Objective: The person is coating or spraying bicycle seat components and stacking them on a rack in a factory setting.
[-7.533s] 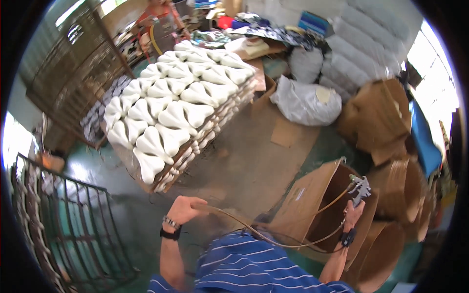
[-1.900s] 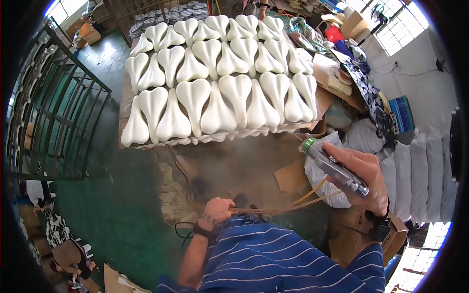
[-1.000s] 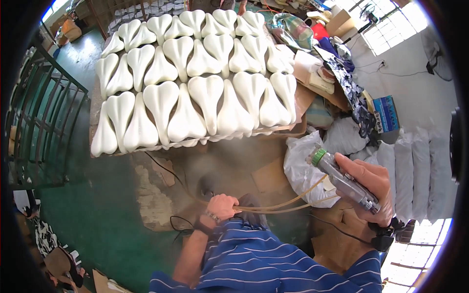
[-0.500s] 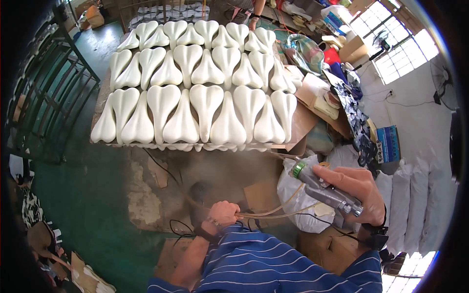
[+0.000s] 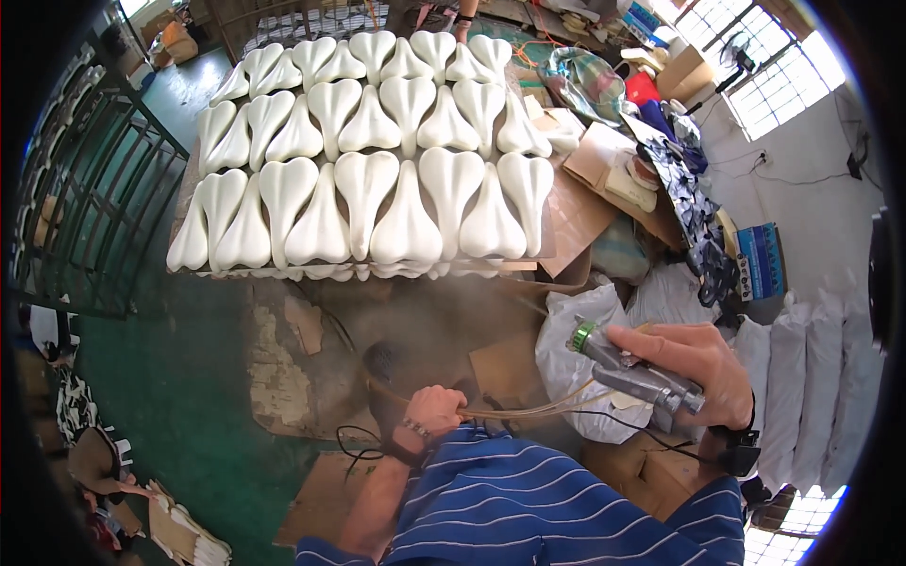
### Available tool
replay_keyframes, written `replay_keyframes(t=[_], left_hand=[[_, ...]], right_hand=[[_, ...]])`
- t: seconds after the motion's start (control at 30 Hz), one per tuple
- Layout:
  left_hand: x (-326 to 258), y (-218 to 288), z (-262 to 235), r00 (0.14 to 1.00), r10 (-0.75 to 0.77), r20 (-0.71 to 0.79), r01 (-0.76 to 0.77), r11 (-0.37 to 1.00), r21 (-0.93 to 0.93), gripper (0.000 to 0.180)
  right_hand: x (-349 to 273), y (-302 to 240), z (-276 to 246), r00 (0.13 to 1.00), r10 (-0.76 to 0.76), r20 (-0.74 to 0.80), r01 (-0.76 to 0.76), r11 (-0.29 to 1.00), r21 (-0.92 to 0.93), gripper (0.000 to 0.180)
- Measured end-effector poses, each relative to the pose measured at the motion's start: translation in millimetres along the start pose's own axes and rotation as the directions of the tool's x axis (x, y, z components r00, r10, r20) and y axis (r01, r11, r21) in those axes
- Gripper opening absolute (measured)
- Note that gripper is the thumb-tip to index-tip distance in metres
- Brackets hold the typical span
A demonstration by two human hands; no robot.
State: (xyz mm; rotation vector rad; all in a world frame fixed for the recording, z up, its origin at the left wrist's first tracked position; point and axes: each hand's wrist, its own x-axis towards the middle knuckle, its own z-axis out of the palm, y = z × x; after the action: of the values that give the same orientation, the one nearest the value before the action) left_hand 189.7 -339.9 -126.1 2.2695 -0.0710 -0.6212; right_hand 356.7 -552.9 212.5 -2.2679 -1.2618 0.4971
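Observation:
In my right hand [image 5: 710, 370] is a metal spray gun [image 5: 634, 370] with a green ring, its nozzle aimed toward the rows of white pieces at the upper left. Faint mist hangs in the air below the table. My left hand [image 5: 435, 409] is closed around thin yellowish hoses [image 5: 528, 411] that run across to the gun. Beyond both hands, cream-white bicycle saddle-shaped pieces [image 5: 366, 193] stand in three rows on a table, broad and narrow ends alternating. Neither hand touches them. More such pieces show partly beneath the front edge.
A white plastic sack [image 5: 571, 354] stands close to the gun. Cardboard boxes [image 5: 651, 476] sit near my right side. Dark metal racks [image 5: 99, 198] line the left. Several long pale bags [image 5: 788, 387] lean at the right. Another person's hand [image 5: 462, 26] shows behind the table.
My view has shifted slightly, so the table and its white pieces appear a little farther left and higher. Both hands keep their hold, the gun staying at nearly the same place.

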Motion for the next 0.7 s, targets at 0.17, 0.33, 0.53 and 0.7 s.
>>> replay_keyframes(t=[0.17, 0.33, 0.53, 0.7], left_hand=[[8, 24, 10, 0.999, -0.034, 0.035, 0.032, 0.997, 0.067, 0.023], [-6, 62, 15, 0.999, -0.036, 0.005, 0.036, 0.999, 0.002, 0.023], [-16, 128, 48, 0.998, 0.050, 0.026, -0.048, 0.998, -0.049, 0.026], [-1, 136, 55, 0.996, 0.079, 0.051, -0.077, 0.997, -0.031, 0.025]], right_hand=[[-15, 22, -3, 0.980, 0.022, -0.196, -0.029, 0.999, -0.033, 0.070], [-34, 37, -9, 0.995, -0.067, 0.070, 0.061, 0.995, 0.080, 0.072], [-61, 53, -10, 0.993, -0.113, -0.035, 0.114, 0.993, 0.015, 0.071], [-85, 64, -21, 0.990, -0.104, -0.091, 0.109, 0.992, 0.056, 0.066]])
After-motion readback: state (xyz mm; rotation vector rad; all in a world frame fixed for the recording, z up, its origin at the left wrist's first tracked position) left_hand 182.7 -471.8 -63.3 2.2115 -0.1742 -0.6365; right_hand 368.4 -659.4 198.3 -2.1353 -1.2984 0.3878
